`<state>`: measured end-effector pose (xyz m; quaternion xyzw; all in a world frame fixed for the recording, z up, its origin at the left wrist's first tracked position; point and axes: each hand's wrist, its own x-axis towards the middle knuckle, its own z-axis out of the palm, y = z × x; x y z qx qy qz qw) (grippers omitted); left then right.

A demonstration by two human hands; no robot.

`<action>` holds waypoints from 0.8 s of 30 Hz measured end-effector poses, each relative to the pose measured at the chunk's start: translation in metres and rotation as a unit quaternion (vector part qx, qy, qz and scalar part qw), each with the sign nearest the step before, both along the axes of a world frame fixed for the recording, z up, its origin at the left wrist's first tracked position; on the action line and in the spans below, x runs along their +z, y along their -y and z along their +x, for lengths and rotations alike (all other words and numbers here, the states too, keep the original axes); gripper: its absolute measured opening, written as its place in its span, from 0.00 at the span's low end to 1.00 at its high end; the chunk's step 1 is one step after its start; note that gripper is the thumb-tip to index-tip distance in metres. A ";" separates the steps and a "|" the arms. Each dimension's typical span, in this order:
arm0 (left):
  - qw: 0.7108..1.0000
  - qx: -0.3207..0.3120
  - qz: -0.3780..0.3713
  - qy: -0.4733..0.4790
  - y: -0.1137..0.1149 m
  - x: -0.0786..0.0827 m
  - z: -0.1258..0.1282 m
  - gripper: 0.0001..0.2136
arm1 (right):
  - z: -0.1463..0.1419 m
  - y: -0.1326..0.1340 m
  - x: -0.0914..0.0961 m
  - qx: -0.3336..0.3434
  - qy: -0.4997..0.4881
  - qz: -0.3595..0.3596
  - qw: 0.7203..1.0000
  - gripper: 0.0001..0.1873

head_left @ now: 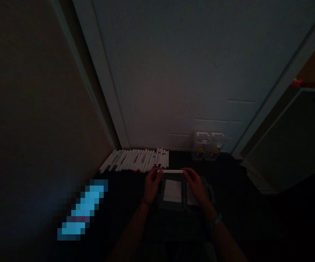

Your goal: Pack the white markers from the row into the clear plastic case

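A white marker [173, 171] lies level between my two hands, above an opened clear plastic case [170, 208] on the dark table. My left hand [153, 180] pinches its left end, and my right hand [193, 181] pinches the right end. White paper-like pieces [173, 191] show inside both halves of the case; my right forearm partly covers the right half. Just beyond my hands, a long row of white markers [135, 160] with coloured ends lies side by side. The room is dim, so fine print on the held marker is unreadable.
Two clear plastic cases [199, 147] with handles and colourful labels stand upright at the back right, against a white panel [157, 72]. A glowing, pixelated blue screen-like shape [83, 209] is at the left. A wall [37, 91] borders the table on the left.
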<state>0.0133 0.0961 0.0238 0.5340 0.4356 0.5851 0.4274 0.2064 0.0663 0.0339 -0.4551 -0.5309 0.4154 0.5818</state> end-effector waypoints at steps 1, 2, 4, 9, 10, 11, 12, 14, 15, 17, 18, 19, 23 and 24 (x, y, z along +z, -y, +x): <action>1.000 0.001 0.000 -0.001 0.000 0.000 0.000 0.11 | 0.000 0.000 0.000 0.001 0.000 -0.001 1.000 0.15; 1.000 0.002 0.000 0.000 0.000 0.001 0.000 0.11 | 0.000 0.000 0.000 0.001 0.001 0.000 1.000 0.15; 1.000 0.003 0.000 0.004 0.001 0.001 0.000 0.12 | 0.000 0.000 0.000 0.001 0.002 0.003 1.000 0.15; 1.000 -0.007 -0.003 0.016 0.000 0.001 0.001 0.12 | -0.001 0.000 0.002 0.003 -0.004 0.003 1.000 0.15; 1.000 -0.009 -0.002 0.020 0.000 0.001 0.001 0.12 | -0.001 0.001 0.003 0.002 -0.002 0.003 1.000 0.15; 1.000 -0.010 0.000 0.022 0.000 0.001 0.001 0.12 | -0.001 0.001 0.003 0.001 0.001 0.005 1.000 0.15; 1.000 -0.009 0.002 0.024 0.000 0.001 0.001 0.12 | -0.001 0.001 0.003 0.000 0.004 0.007 1.000 0.16; 1.000 -0.008 0.005 0.026 0.000 0.001 0.001 0.12 | 0.000 0.001 0.004 0.001 0.007 0.011 1.000 0.16; 1.000 -0.008 0.004 0.026 0.000 0.001 0.001 0.12 | 0.000 0.001 0.004 0.003 0.007 0.011 1.000 0.15; 1.000 -0.011 0.003 0.025 -0.001 0.000 0.001 0.12 | 0.000 0.001 0.004 0.007 0.006 0.010 1.000 0.15; 1.000 -0.012 0.002 0.025 -0.001 0.000 0.001 0.12 | -0.001 0.001 0.003 0.008 0.007 0.009 1.000 0.15; 1.000 -0.012 0.002 0.024 -0.001 0.000 0.001 0.12 | -0.001 0.001 0.003 0.008 0.007 0.009 1.000 0.14; 1.000 -0.014 0.002 0.017 -0.001 -0.002 0.001 0.12 | -0.001 -0.001 0.000 0.003 0.003 0.008 1.000 0.15; 1.000 -0.015 0.002 0.015 -0.001 -0.002 0.001 0.12 | -0.001 -0.001 0.000 0.003 0.003 0.008 1.000 0.15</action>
